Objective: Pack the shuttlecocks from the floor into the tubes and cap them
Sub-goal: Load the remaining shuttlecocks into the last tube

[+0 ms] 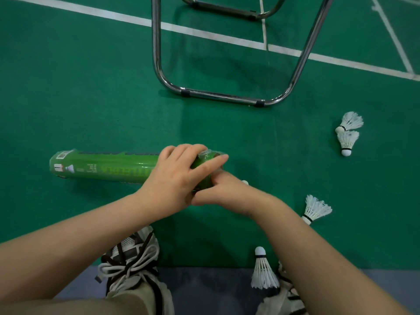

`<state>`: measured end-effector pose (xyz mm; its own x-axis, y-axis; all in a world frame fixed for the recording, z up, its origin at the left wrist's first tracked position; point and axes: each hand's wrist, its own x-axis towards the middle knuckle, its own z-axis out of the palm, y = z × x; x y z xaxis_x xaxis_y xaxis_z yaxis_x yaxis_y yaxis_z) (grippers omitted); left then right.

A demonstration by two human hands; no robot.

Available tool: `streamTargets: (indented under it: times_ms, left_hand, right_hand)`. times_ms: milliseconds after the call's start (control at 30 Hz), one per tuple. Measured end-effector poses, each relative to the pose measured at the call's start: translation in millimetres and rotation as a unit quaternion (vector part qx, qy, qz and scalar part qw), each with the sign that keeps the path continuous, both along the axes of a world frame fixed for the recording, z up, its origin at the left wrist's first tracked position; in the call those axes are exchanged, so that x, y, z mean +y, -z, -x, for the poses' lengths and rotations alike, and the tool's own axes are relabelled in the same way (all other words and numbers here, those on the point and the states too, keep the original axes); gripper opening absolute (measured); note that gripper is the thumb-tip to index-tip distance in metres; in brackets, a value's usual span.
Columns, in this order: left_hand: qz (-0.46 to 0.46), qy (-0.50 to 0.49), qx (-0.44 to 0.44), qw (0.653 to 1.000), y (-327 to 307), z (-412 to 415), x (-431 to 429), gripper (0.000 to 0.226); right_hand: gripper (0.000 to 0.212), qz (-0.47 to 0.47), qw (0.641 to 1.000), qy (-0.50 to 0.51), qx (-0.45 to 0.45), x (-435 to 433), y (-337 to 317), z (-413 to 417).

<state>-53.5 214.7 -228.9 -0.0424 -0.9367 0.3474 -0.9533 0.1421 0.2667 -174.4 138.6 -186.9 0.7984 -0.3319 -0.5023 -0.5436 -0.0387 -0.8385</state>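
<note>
A green shuttlecock tube lies level in front of me, its far end pointing left. My left hand grips the tube near its right end, fingers curled over the top. My right hand is pressed against that right end, its fingers hidden behind the left hand; a bit of white shows just beyond it. Loose white shuttlecocks lie on the green floor: two together at the right, one by my right forearm, one near my right shoe.
A chrome tubular chair frame stands on the floor just beyond the tube. White court lines cross the far floor. My two shoes are at the bottom, on the edge of a grey strip.
</note>
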Motion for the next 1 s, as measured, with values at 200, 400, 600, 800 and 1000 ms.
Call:
streamTargets:
  times_ms: [200,400,600,800,1000]
  left_hand:
    - [-0.015,-0.009,-0.024,1.000,1.6,3.0,-6.6,0.065]
    - [-0.012,-0.050,-0.011,0.999,1.5,12.5,-17.5,0.077]
    - [-0.045,-0.043,-0.015,0.998,5.2,18.5,-17.0,0.093]
    - [-0.071,-0.043,0.000,0.997,10.0,21.9,-19.5,0.092]
    - [-0.072,-0.034,-0.007,0.997,13.4,25.0,-24.4,0.094]
  right_hand:
    - [0.081,-0.022,0.998,0.054,-0.025,-6.4,19.1,-1.8]
    - [0.026,0.023,0.931,0.286,-0.225,-2.6,18.9,23.6]
    - [0.010,0.061,0.777,0.624,-0.049,-17.7,42.3,63.1]
    - [0.021,0.052,0.849,0.518,0.087,9.8,86.8,87.4]
    - [0.042,0.015,0.849,0.516,0.111,26.0,105.8,84.3]
